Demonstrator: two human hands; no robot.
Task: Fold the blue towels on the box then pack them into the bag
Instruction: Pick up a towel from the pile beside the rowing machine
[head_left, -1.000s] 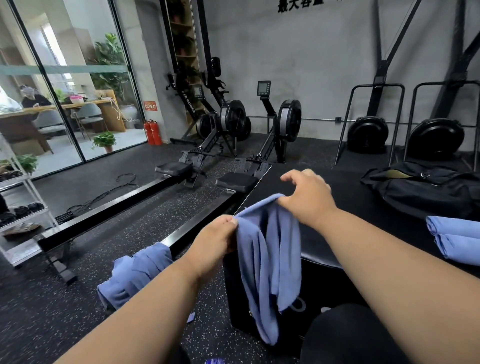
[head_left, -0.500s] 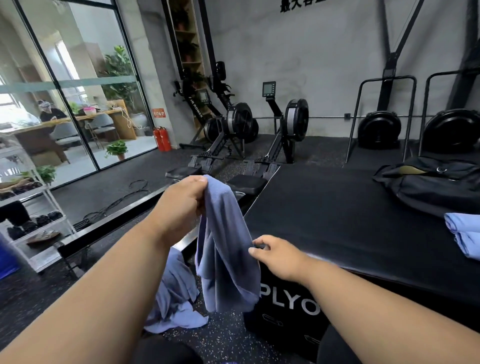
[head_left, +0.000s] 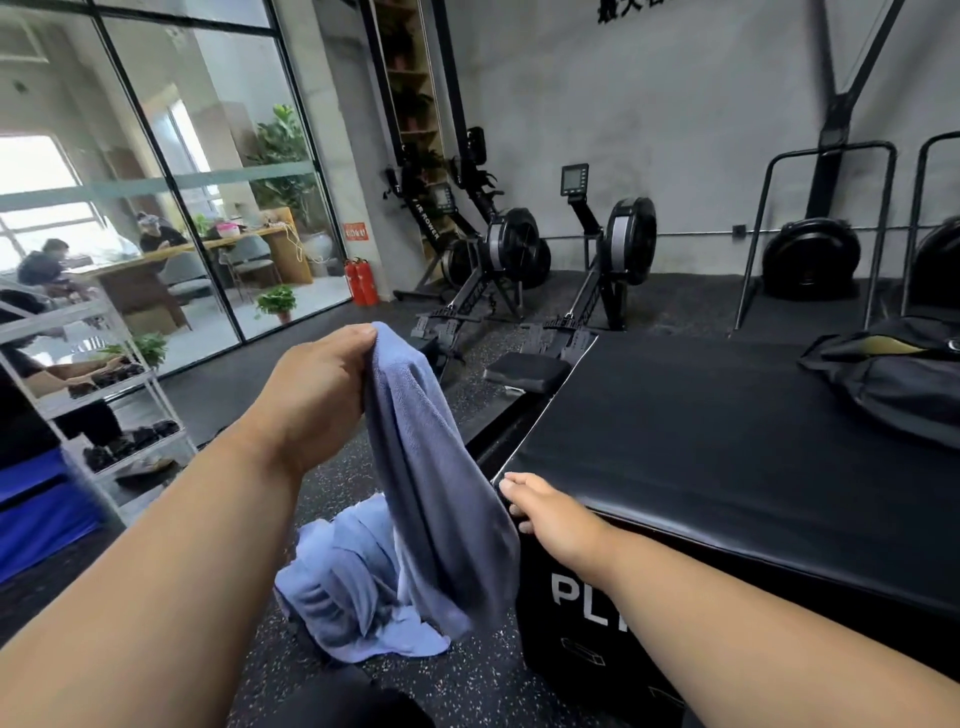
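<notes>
My left hand (head_left: 317, 384) grips the top of a blue towel (head_left: 431, 493) and holds it up so that it hangs down beside the black plyo box (head_left: 727, 457). My right hand (head_left: 545, 512) is lower, at the box's near left corner, pinching the towel's hanging edge. A second blue towel (head_left: 348, 587) lies crumpled on the floor below. The black bag (head_left: 893, 379) sits on the far right of the box top.
Rowing machines (head_left: 519, 260) stand behind the box, their rails running along the floor to its left. A metal shelf rack (head_left: 104, 389) is at the left by a glass wall. Speckled black floor (head_left: 467, 675) lies in front of the box.
My left hand lifted the towel off the box edge and out to the left; my right hand dropped to its hanging edge. The view turned left, so the folded towels at right are out of frame.
</notes>
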